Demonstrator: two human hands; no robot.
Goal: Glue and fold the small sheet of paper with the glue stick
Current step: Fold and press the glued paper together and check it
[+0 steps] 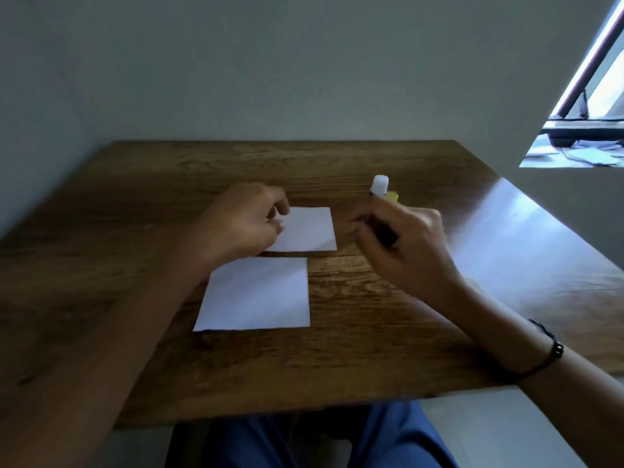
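We look down from head height at a brown wood-grain tabletop (388, 319) pushed against a pale wall. Two white sheets of paper lie flat near its centre. The near sheet (258, 293) is the bigger in this view; the far sheet (309, 229) lies just beyond it, toward 12 o'clock and a little right, with a thin strip of wood showing between them. The left hand (241, 222) reaches in from 8 o'clock and rests over the left edge of the far sheet; its fingers (280, 206) are curled, with the thumb close beneath them at the paper's edge, but we cannot tell whether they actually pinch the sheet or only touch it. The right hand (403, 243) comes in from 4 o'clock and hovers above the bare wood just right of the far sheet. Its fingers are wrapped round a glue stick (385, 204), which points up and away toward 12 o'clock; the white tip and a band of yellow stand clear above the knuckles, and the darker lower barrel sits in the grip. A thin dark bracelet (553, 351) circles the right wrist. At the lower edge, blue trousers (388, 440) show under the tabletop. A window (594, 96) sits at 2 o'clock.
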